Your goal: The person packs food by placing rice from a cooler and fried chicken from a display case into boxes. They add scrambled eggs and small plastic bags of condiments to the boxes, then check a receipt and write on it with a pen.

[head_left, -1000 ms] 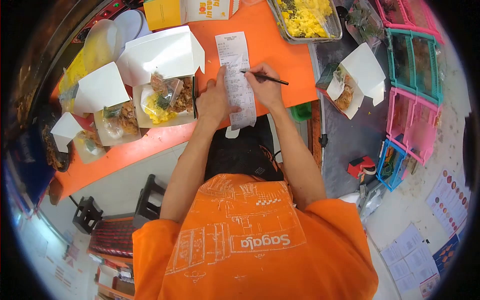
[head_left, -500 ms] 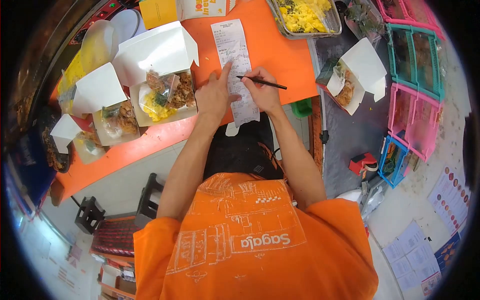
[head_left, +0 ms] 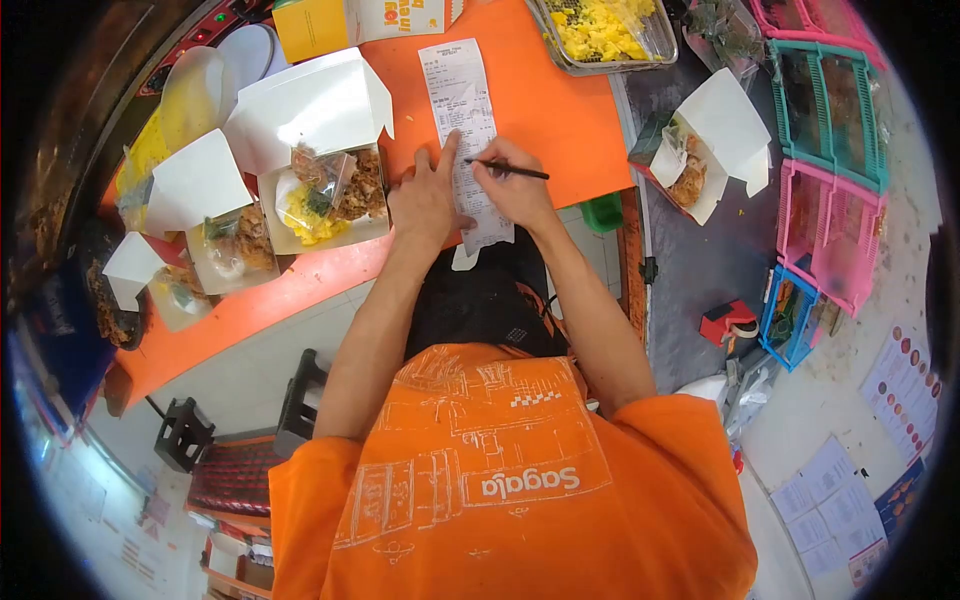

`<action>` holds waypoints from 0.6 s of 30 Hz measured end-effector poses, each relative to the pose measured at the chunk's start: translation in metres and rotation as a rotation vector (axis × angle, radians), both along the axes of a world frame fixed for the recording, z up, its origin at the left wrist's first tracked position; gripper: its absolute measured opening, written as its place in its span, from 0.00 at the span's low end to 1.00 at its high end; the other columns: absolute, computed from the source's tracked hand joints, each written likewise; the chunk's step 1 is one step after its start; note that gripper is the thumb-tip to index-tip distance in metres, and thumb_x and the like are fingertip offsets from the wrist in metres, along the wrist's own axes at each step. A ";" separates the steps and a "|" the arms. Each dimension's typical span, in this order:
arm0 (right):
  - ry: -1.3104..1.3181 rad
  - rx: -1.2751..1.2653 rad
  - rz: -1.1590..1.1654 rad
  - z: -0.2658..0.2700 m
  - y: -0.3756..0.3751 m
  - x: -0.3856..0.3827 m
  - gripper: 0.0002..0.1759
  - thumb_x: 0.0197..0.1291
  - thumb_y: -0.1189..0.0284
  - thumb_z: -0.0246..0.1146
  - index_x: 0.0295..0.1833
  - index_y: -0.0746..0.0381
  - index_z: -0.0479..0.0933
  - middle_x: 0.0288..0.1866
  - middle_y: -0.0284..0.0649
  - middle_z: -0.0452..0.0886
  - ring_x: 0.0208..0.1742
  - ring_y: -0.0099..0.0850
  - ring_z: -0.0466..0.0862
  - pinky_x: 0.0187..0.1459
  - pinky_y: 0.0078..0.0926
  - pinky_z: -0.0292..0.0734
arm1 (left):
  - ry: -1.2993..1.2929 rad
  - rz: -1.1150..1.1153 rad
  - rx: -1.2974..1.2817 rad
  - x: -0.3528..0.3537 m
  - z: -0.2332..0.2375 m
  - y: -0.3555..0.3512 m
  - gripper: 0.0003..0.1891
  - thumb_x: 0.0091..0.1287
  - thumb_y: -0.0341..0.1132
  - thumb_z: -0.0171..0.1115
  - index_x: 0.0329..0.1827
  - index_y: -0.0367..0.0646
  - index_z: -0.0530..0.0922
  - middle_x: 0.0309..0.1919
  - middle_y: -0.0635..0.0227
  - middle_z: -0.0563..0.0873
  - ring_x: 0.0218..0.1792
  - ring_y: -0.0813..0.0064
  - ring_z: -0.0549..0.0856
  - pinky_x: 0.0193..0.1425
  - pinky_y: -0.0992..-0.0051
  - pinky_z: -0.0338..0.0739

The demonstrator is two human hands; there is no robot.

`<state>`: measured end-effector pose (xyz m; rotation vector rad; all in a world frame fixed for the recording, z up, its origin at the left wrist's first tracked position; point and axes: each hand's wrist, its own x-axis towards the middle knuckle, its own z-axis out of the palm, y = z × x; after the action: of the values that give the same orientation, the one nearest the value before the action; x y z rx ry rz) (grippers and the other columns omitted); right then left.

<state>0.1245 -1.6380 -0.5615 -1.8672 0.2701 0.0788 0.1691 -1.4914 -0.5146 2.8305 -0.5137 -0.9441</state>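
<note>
A long printed receipt (head_left: 460, 85) lies on the orange table, its lower end reaching past the front edge. My left hand (head_left: 425, 200) rests on the receipt's left side with fingers spread, the index finger stretched along the paper. Pinched in my right hand (head_left: 515, 195) is a black pen (head_left: 522, 171), its tip at the middle of the receipt. Just left of my left hand stands an open white food box (head_left: 305, 100) with yellow rice, fried pieces and a small clear bag inside.
Two smaller open boxes (head_left: 200, 180) (head_left: 135, 265) of food stand further left. A clear tray of yellow rice (head_left: 600, 30) sits at the back. Another open box (head_left: 720, 120) stands on the dark counter (head_left: 690, 270) at right, beside coloured plastic baskets (head_left: 825, 110). A red tape dispenser (head_left: 727, 322) is nearer.
My right hand and the pen have shifted slightly left, and the pen tip is a little lower on the receipt. My left hand stays on the paper.
</note>
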 end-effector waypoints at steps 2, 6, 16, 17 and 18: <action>-0.056 -0.044 0.026 -0.001 -0.001 -0.002 0.07 0.58 0.77 0.68 0.35 0.65 0.75 0.29 0.34 0.80 0.31 0.21 0.76 0.35 0.23 0.74 | -0.026 -0.012 -0.009 -0.001 -0.003 0.000 0.69 0.36 0.50 0.86 0.82 0.67 0.47 0.61 0.62 0.71 0.53 0.56 0.85 0.50 0.61 0.84; 0.009 -0.024 -0.028 -0.004 -0.006 -0.005 0.08 0.57 0.75 0.68 0.35 0.64 0.75 0.29 0.36 0.80 0.32 0.25 0.79 0.36 0.26 0.74 | -0.020 -0.013 -0.026 0.001 -0.001 0.001 0.70 0.35 0.50 0.87 0.82 0.67 0.45 0.61 0.61 0.71 0.54 0.56 0.84 0.49 0.60 0.84; -0.082 0.014 0.012 -0.011 -0.001 -0.028 0.08 0.54 0.77 0.69 0.34 0.64 0.75 0.28 0.38 0.78 0.32 0.28 0.79 0.35 0.27 0.75 | 0.000 0.061 -0.094 0.002 -0.011 0.000 0.73 0.33 0.47 0.88 0.82 0.56 0.43 0.64 0.57 0.70 0.54 0.52 0.83 0.50 0.58 0.84; -0.096 0.014 -0.004 -0.008 0.001 -0.026 0.07 0.54 0.78 0.69 0.34 0.64 0.75 0.29 0.37 0.77 0.32 0.26 0.79 0.34 0.26 0.74 | -0.006 0.059 -0.086 0.003 -0.011 0.000 0.74 0.33 0.47 0.88 0.82 0.55 0.42 0.63 0.56 0.71 0.54 0.52 0.84 0.50 0.58 0.84; -0.097 0.019 -0.004 -0.004 0.000 -0.026 0.07 0.54 0.78 0.69 0.34 0.64 0.75 0.29 0.37 0.77 0.32 0.26 0.79 0.34 0.26 0.74 | -0.007 0.060 -0.081 0.003 -0.012 0.001 0.74 0.33 0.47 0.88 0.82 0.55 0.42 0.63 0.56 0.71 0.54 0.52 0.84 0.50 0.58 0.84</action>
<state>0.0990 -1.6378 -0.5656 -1.8461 0.2051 -0.0116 0.1717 -1.4904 -0.5265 2.7611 -0.4547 -0.8821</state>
